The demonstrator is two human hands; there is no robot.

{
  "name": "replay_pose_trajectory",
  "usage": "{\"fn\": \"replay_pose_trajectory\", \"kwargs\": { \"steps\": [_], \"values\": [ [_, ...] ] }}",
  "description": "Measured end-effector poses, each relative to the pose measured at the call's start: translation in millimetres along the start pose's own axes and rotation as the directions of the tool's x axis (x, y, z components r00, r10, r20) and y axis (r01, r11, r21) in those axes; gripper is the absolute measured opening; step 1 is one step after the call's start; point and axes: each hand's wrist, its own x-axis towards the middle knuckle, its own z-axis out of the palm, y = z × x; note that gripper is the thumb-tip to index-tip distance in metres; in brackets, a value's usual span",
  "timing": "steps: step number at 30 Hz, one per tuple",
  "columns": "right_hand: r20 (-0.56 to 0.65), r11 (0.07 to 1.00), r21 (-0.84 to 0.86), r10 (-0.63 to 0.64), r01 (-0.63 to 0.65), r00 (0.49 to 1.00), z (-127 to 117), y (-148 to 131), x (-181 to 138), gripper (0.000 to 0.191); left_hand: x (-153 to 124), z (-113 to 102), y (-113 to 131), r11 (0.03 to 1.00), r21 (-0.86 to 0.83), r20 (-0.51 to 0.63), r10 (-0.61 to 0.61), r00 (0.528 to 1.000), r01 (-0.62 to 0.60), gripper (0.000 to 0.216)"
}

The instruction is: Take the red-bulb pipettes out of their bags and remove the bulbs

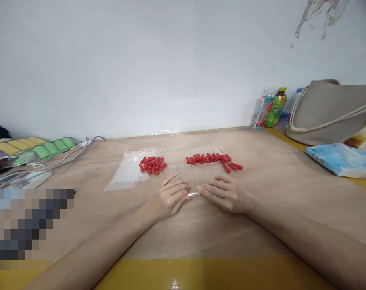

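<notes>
My left hand [171, 198] and my right hand [227, 195] are both closed, with fingertips pinching the two ends of a thin clear tube [194, 194] held level between them. Just behind my hands lies a row of clear dropper tubes [195, 174], side by side. A pile of red rubber bulbs [154, 164] sits to the left of the row. Beyond it on the right are clear droppers with red bulbs [208, 158] on their near ends, lined up together. A few red bulbs [231, 166] lie at the right end. My fingers hide the tube's ends.
Clear plastic bags [122, 173] lie partly under the bulb pile. Packs of yellow and green rolls [54, 147] and grey cables [77, 155] are at the left. Bottles [276, 108], a grey bag [331, 110] and a blue-white packet [342, 159] stand or lie at the right.
</notes>
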Motion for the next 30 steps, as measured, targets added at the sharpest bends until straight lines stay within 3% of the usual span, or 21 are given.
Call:
{"fn": "replay_pose_trajectory", "kwargs": {
  "steps": [3, 5, 6, 8, 9, 12, 16, 21, 25, 30],
  "values": [
    [0.029, 0.994, -0.07, 0.086, -0.084, 0.996, -4, 12, -8, 0.026, -6, -1, -8, 0.998, -0.02, -0.054, -0.058, 0.997, 0.057, 0.007],
    [-0.025, 0.963, -0.107, 0.247, -0.248, 0.969, -5, 26, -18, 0.022, -11, -3, -17, 0.989, -0.017, -0.109, -0.147, 0.983, 0.146, 0.008],
    [-0.101, 0.919, -0.12, 0.366, -0.377, 0.925, -6, 35, -24, 0.019, -13, -4, -21, 0.979, -0.016, -0.137, -0.204, 0.969, 0.204, 0.008],
    [-0.24, 0.791, -0.06, 0.581, -0.609, 0.778, -7, 54, -37, 0.016, -15, -6, -29, 0.946, -0.008, -0.187, -0.319, 0.929, 0.323, 0.011],
    [-0.282, 0.703, -0.006, 0.681, -0.711, 0.675, -7, 64, -44, 0.018, -15, -6, -33, 0.929, 0.001, -0.206, -0.363, 0.909, 0.371, 0.013],
    [-0.233, 0.468, 0.047, 0.864, -0.883, 0.446, -6, 87, -65, 0.027, -12, -3, -41, 0.895, 0.059, -0.221, -0.421, 0.88, 0.443, 0.018],
    [-0.055, 0.232, 0.002, 0.971, -0.973, 0.232, -2, 104, -88, 0.031, -12, 4, -49, 0.887, 0.103, -0.224, -0.42, 0.879, 0.45, 0.027],
    [0.084, -0.014, 0.01, 0.996, -1.0, -0.014, 2, 108, -98, 0.025, -17, 7, -54, 0.89, 0.112, -0.23, -0.41, 0.882, 0.443, 0.028],
    [0.198, -0.093, -0.029, 0.975, -0.995, -0.097, 2, 109, -100, 0.021, -17, 8, -53, 0.891, 0.056, -0.24, -0.427, 0.872, 0.451, 0.019],
    [0.285, -0.153, 0.101, 0.951, -0.983, -0.118, 7, 107, -103, 0.032, -17, 8, -49, 0.892, 0.021, -0.205, -0.438, 0.875, 0.451, 0.015]
  ]
}}
